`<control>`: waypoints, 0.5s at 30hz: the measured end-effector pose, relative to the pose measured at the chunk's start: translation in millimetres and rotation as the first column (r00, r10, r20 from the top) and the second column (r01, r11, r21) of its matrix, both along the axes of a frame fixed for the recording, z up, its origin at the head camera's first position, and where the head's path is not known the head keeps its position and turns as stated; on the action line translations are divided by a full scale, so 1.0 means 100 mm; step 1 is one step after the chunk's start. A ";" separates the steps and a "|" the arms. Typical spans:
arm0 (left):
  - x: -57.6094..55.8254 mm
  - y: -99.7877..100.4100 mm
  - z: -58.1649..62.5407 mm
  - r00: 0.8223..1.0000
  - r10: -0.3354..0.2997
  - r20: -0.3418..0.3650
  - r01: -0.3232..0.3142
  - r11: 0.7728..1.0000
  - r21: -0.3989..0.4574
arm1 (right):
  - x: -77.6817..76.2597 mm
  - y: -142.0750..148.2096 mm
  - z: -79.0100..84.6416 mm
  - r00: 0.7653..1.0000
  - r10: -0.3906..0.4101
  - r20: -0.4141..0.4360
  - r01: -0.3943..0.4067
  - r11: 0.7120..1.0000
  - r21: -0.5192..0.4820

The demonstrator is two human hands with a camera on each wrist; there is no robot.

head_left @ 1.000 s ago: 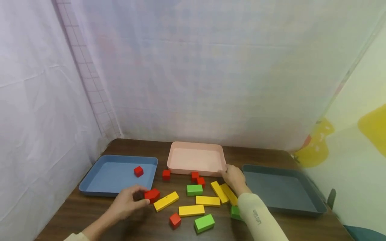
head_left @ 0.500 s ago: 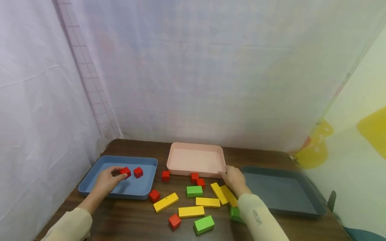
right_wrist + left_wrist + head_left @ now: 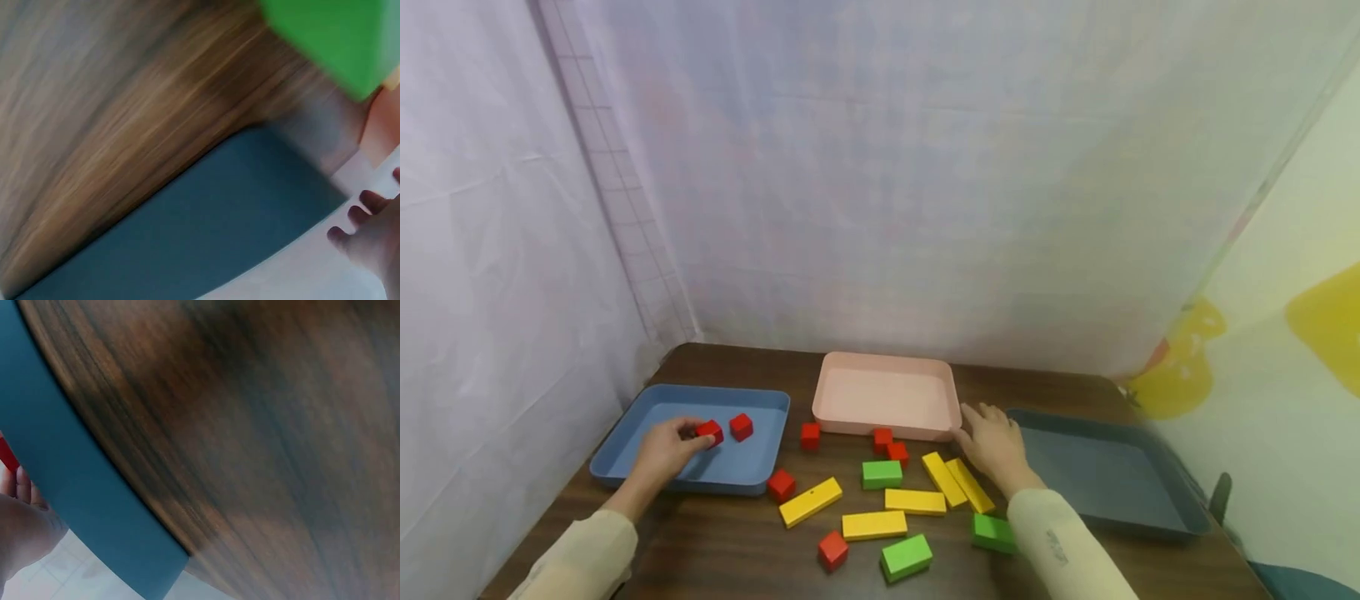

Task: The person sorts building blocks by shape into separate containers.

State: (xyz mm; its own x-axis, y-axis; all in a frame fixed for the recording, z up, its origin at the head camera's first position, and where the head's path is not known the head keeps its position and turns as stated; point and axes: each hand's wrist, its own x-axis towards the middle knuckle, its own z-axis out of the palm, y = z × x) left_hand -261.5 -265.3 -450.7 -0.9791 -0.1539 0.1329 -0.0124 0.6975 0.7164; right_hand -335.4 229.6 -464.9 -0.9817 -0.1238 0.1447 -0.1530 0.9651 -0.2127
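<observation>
My left hand (image 3: pixel 661 454) is over the blue tray (image 3: pixel 613 468) at the left, pinching a red cube (image 3: pixel 710 432) between thumb and fingers. Beside it in the tray lies a second red cube (image 3: pixel 741 427). At the left edge of the left wrist view, part of a red cube (image 3: pixel 7 455) shows above my fingertips, behind the tray's wall. My right hand (image 3: pixel 997 446) is spread near the right front corner of the pink tray (image 3: pixel 880 429), holding nothing. In the right wrist view its fingers (image 3: pixel 358 215) are extended and apart.
Between the trays lie several yellow bars (image 3: pixel 874 526), green blocks (image 3: pixel 906 557) and loose red cubes (image 3: pixel 832 550). A dark grey-blue tray (image 3: pixel 1138 523) stands at the right, near my right forearm. White curtains (image 3: pixel 880 208) close off the table's back and left.
My left hand carried a red cube left from the table to the blue tray, then stayed there. My right hand let go of the pink tray's corner and spread its fingers.
</observation>
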 end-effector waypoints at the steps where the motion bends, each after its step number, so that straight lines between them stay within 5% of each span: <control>1: 0.00 0.00 -0.01 1.000 -0.002 0.000 0.002 1.000 -0.002 | 0.00 0.04 -0.02 1.000 0.011 0.007 -0.011 1.000 -0.001; 8: 0.01 -0.02 -0.04 1.000 -0.002 0.000 0.002 1.000 -0.013 | 0.05 0.20 -0.11 0.995 0.046 0.087 -0.038 0.995 -0.087; 15: -0.02 0.01 -0.03 1.000 -0.002 0.009 0.002 0.999 -0.036 | 0.05 0.12 -0.10 0.996 0.083 0.041 -0.077 0.989 -0.125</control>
